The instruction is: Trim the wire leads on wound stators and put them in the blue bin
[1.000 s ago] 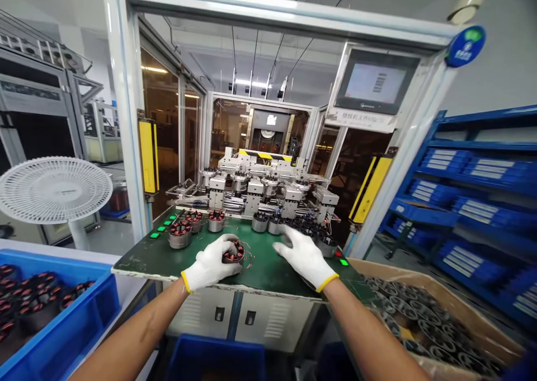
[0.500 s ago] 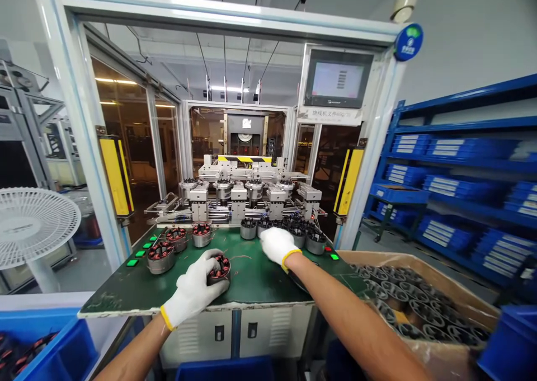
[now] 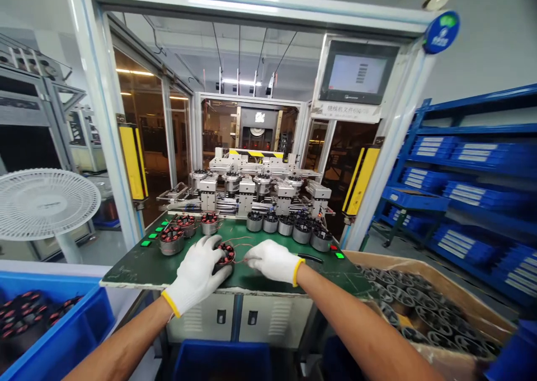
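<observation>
My left hand [image 3: 196, 273], in a white glove, is wrapped round a wound stator [image 3: 225, 254] with copper coils and red inserts, resting on the green table [image 3: 138, 266]. Thin copper wires [image 3: 242, 253] trail from the stator to the right. My right hand [image 3: 273, 260], also gloved, lies just right of it with its fingers closed on those wires. A black tool [image 3: 310, 257] lies on the table beyond the right wrist.
Three wound stators [image 3: 171, 240] stand at the table's left, a row of unwound ones [image 3: 293, 229] at the back right before the winding machine [image 3: 255, 188]. A cardboard box [image 3: 423, 308] of bare stators is right, blue bins [image 3: 50, 325] left and below, a fan [image 3: 44, 202] far left.
My right hand has drawn back from the row of unwound stators at the back and come down beside the held stator, closing on its wires. The left hand kept its hold.
</observation>
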Demonstrator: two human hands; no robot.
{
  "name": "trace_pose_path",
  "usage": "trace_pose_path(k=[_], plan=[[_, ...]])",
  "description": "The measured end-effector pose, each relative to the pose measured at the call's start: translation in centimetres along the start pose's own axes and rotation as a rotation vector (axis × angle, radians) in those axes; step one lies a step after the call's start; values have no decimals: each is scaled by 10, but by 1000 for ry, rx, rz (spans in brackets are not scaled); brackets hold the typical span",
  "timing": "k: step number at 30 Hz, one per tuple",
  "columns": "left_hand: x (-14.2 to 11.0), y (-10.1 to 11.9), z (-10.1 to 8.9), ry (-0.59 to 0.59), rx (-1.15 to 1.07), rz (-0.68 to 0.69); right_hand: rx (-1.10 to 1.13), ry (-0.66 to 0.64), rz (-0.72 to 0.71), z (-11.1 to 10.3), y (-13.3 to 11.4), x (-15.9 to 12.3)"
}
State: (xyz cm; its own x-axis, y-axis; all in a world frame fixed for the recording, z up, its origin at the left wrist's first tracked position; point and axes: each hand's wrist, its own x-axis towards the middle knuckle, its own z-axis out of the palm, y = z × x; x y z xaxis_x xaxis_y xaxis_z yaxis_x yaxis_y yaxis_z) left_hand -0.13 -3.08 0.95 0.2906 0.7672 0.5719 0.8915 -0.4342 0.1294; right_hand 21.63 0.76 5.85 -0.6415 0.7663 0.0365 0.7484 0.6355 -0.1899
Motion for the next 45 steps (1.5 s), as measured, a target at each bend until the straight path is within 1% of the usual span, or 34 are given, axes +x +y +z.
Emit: trace_pose_path(k=[2,3,5,7,8,9,10,12,14,15,19,22,24,26,29,32,34,37,38,40,41,43,45], plan=[[2,2,-2,50,79,36,-204,112,-1,-8,1,-5],[4,5,-2,68,112,27,-289,142,18,-12,0,-6],[9,13,-4,109,171,-26,-408,155,61,-20,-6,-9],[17,23,-7,159,200,-80,-465,157,87,-24,-14,-10],[21,27,-9,167,188,-84,-482,163,93,-25,-18,-11],[26,30,-11,147,156,-61,-494,176,95,-26,-21,-12],[31,31,-13,101,109,-24,-503,191,96,-25,-24,-12],[39,30,-13,-27,-4,48,-525,227,97,-22,-26,-13],[44,25,-11,-122,-119,59,-559,254,104,-18,-27,-16],[45,22,-9,-140,-173,34,-580,270,106,-15,-28,-17],[41,16,-2,-124,-326,-114,-655,340,69,-1,-40,-27],[37,16,-1,-89,-378,-130,-681,372,-9,5,-51,-29],[36,17,-1,-58,-375,-131,-674,414,-26,4,-54,-22],[36,18,0,-51,-344,-142,-630,443,-2,0,-51,-9],[35,18,0,-63,-348,-153,-489,447,99,-3,-35,15],[34,17,-1,-50,-421,-182,-372,418,184,5,-19,27],[34,16,-2,-54,-480,-202,-370,387,163,16,-15,24],[36,15,-3,-79,-569,-191,-359,321,63,29,-21,8],[37,14,-2,-85,-589,-182,-329,298,31,31,-26,3],[37,14,-1,-90,-610,-168,-247,281,-21,26,-35,-5],[37,14,-1,-92,-610,-167,-208,295,-50,21,-38,-6],[36,14,0,-91,-588,-180,-157,380,-78,9,-39,-2],[35,15,-1,-89,-557,-195,-135,513,-23,1,-33,8]])
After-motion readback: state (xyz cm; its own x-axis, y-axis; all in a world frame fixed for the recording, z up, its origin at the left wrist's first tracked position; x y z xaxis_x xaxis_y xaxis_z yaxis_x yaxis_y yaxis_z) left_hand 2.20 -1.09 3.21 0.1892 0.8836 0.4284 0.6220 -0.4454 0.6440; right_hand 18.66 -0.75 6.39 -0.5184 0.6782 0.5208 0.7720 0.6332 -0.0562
